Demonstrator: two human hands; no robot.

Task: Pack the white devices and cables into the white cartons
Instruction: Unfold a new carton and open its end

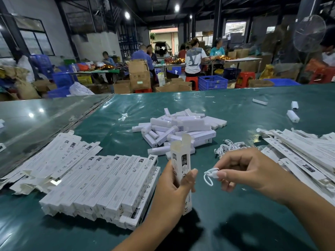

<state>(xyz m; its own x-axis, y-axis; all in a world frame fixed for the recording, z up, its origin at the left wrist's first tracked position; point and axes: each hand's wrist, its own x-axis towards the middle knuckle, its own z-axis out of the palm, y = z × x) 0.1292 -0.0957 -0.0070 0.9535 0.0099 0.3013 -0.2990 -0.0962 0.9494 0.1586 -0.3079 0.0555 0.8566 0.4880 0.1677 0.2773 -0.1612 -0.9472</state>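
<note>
- The left hand (174, 185) is grasping an upright carton (181, 165) near the middle of the counter (235, 109), its top flap standing open.
- The right hand (253, 171) is pinching a small coiled cable (210, 175) at the fingertips, just right of the carton and below its mouth.
- The coil is looking loose; a loop could be catching on the carton's rim or springing open, so part of it might be hanging out when the flap closes.
- The pinch is light, so the cable could be slipping down onto the counter.
- Whether a device is already inside cannot be told; the carton might be closing without one.
- The pile of devices (181, 129) is lying farther back, more cables (228, 146) to its right, packed cartons (101, 187) stacked to the left and flat cartons (299, 151) to the right, so a careless elbow could be knocking either stack.
</note>
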